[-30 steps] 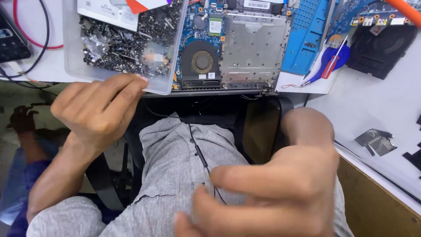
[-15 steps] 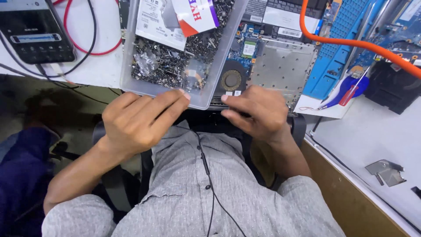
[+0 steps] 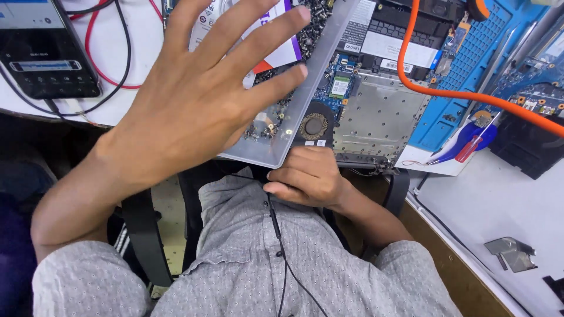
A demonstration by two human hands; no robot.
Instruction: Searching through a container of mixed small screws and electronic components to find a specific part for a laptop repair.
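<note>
Nearest the camera: grey speckled cotton shirt with a thin black earphone cord running down its front. Landmark = the opened laptop base with bare silver metal shield and round copper-coloured fan.

Right hand sits at the near edge of the laptop base, fingers curled together, knuckles up, touching the edge; cannot tell if it pinches anything. 0.5 s ago it lay in much the same place with the fingers looser, so it has tucked in.

Left hand is now raised close to the lens, all 5 fingers spread apart, holding nothing, just left of the laptop base. 0.5 s ago it rested on the near rim of the clear plastic tray of small dark screws; it has let go, so the tray lies free, overlapping the left part of the laptop base.

Further left of the laptop base: black flat handheld device with screen, red wire looped beside it. Right of the base: blue perforated rubber mat, small blue-and-red screwdriver, glossy orange cable across it. Far right, near side: bent grey metal bracket on a white matte bench
</note>
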